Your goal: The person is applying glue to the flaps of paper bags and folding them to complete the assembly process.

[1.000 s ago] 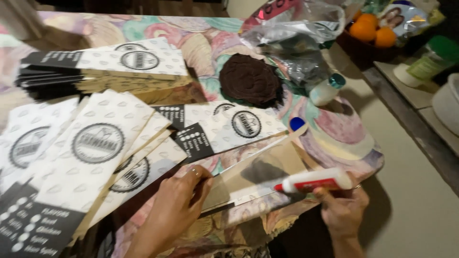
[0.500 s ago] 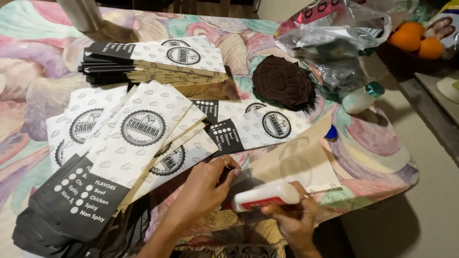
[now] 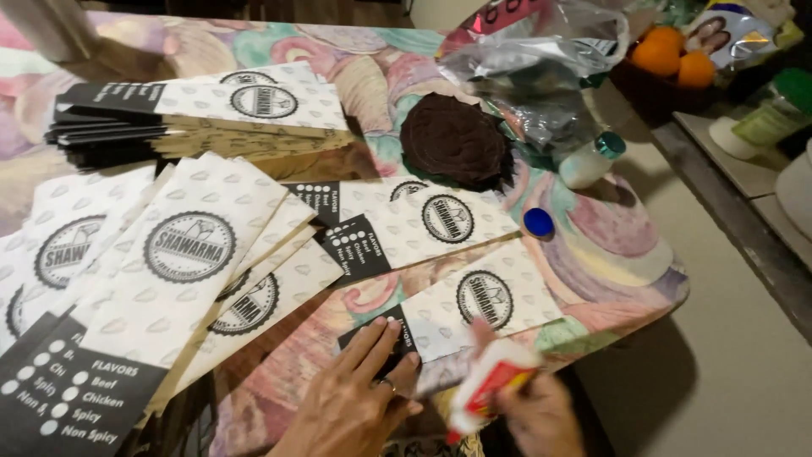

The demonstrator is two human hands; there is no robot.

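1. Gluing paper bags looks like the step now: one printed bag (image 3: pixel 474 309) lies flat near the table (image 3: pixel 651 279) edge.
2. Left hand (image 3: pixel 359 393) is spread flat, pressing the bag's dark end.
3. Right hand (image 3: pixel 537 415) grips a glue bottle (image 3: pixel 491 385), tilted and blurred, just beside the bag.
4. Next move probably needs the tip on the bag's edge.
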